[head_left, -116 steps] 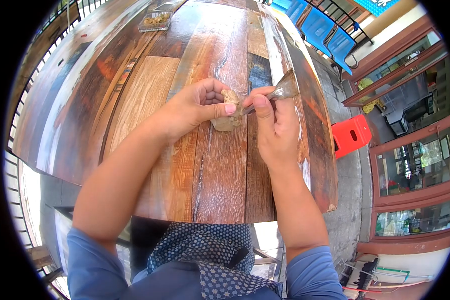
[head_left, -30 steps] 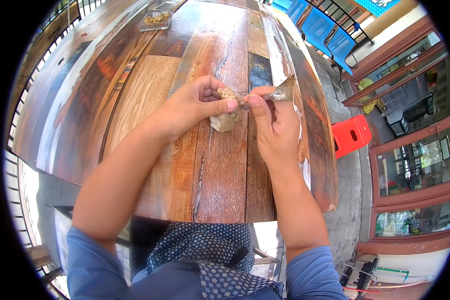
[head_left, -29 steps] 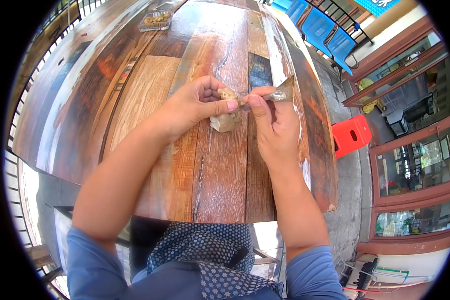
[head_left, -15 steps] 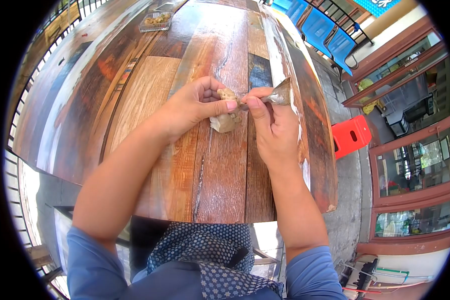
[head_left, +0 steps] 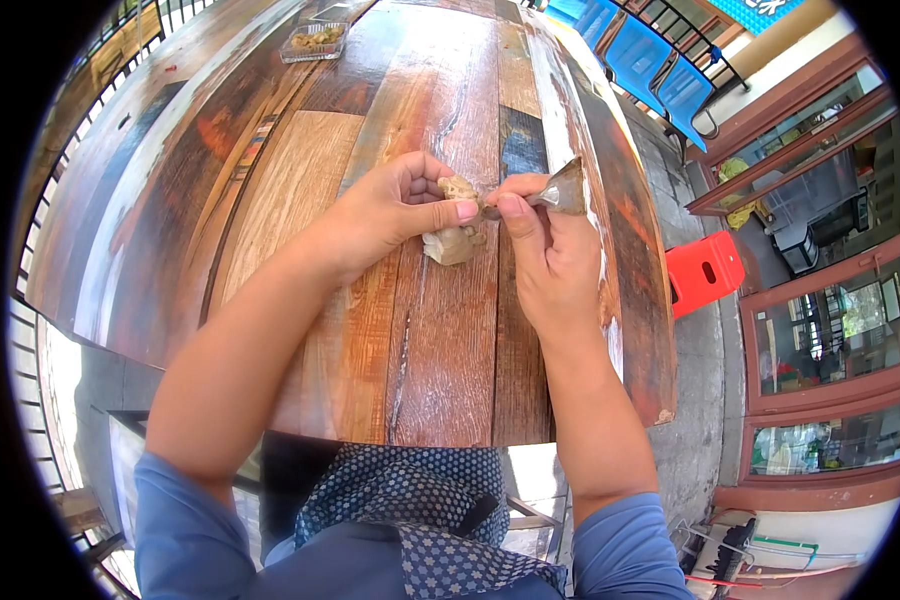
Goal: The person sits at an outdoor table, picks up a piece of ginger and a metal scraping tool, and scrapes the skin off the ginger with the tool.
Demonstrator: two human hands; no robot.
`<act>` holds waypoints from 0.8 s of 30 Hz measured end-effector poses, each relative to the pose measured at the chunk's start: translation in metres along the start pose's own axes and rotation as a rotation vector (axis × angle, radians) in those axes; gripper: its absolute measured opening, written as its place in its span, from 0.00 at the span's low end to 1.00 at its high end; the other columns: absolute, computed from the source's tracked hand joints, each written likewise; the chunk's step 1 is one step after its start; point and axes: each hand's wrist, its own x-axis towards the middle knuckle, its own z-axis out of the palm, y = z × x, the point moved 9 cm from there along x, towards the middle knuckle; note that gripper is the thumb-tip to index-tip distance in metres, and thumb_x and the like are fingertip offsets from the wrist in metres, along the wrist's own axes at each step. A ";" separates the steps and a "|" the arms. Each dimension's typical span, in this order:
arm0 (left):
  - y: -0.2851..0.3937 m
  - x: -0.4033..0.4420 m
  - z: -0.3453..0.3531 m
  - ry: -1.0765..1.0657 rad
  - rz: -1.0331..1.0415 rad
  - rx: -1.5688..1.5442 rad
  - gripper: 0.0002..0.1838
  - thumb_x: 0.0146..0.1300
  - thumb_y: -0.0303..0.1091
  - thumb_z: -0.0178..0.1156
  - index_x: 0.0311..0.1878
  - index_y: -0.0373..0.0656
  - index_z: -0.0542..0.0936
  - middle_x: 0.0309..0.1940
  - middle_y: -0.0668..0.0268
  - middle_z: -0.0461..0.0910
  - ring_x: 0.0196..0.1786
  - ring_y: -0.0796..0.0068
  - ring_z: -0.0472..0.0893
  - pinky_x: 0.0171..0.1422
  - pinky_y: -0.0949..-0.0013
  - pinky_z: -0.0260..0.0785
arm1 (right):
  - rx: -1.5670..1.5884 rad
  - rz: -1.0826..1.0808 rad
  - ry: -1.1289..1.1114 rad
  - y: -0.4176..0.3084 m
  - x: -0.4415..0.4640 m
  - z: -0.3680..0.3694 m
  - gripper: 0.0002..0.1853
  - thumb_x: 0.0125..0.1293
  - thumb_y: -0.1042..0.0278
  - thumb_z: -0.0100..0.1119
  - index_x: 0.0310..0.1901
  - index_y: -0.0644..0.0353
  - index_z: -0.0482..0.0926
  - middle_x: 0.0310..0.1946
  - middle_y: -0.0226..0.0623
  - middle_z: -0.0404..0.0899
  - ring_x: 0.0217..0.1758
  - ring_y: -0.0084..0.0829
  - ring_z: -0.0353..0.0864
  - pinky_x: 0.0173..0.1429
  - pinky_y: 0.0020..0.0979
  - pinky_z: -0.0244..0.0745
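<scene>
My left hand point(head_left: 398, 205) pinches a knobbly, pale tan lump point(head_left: 452, 245) between thumb and fingers, just above the wooden-patterned table point(head_left: 440, 350). The lump is whitish and smoother at its lower end and rougher and browner at the top. My right hand point(head_left: 550, 245) is closed around a shiny metal tool point(head_left: 564, 190) with a flared, fan-shaped end pointing to the right. The tool's narrow other end reaches toward the lump at my left thumb; the fingers partly hide it, and I cannot tell its exact shape.
A clear plastic box point(head_left: 313, 42) with brownish pieces in it stands at the far left of the table. Beyond the right table edge are a red stool point(head_left: 705, 274) and blue chairs point(head_left: 638, 62). Glass-paned doors and windows line the right side.
Both hands keep nearly the same hold on the lump and the metal tool. They sit very slightly farther right in the view, and the table has shifted a little with them.
</scene>
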 end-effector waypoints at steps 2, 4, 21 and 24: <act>0.000 0.000 0.000 -0.002 0.003 -0.001 0.19 0.62 0.34 0.70 0.52 0.41 0.73 0.45 0.68 0.80 0.49 0.79 0.79 0.57 0.73 0.71 | -0.024 -0.009 -0.023 0.000 0.000 0.001 0.10 0.71 0.64 0.59 0.40 0.63 0.78 0.31 0.37 0.79 0.31 0.30 0.80 0.38 0.30 0.75; 0.000 0.000 0.000 -0.004 0.006 -0.003 0.19 0.62 0.34 0.70 0.52 0.40 0.73 0.45 0.68 0.80 0.49 0.79 0.79 0.57 0.73 0.71 | -0.015 0.006 -0.007 -0.001 0.000 0.001 0.10 0.72 0.64 0.59 0.40 0.63 0.78 0.31 0.37 0.79 0.31 0.30 0.80 0.38 0.30 0.75; 0.000 0.000 -0.001 0.013 -0.010 0.021 0.20 0.62 0.35 0.70 0.52 0.40 0.73 0.44 0.67 0.80 0.48 0.79 0.79 0.56 0.73 0.71 | -0.057 -0.037 -0.039 -0.005 0.000 0.002 0.08 0.71 0.66 0.59 0.42 0.62 0.78 0.32 0.39 0.79 0.31 0.32 0.81 0.38 0.31 0.75; 0.000 0.000 -0.001 0.017 -0.011 0.020 0.20 0.62 0.35 0.70 0.52 0.40 0.74 0.43 0.67 0.80 0.48 0.79 0.79 0.56 0.73 0.71 | -0.049 -0.025 -0.023 -0.003 0.000 0.001 0.08 0.72 0.66 0.58 0.42 0.62 0.78 0.32 0.39 0.79 0.32 0.32 0.81 0.38 0.31 0.75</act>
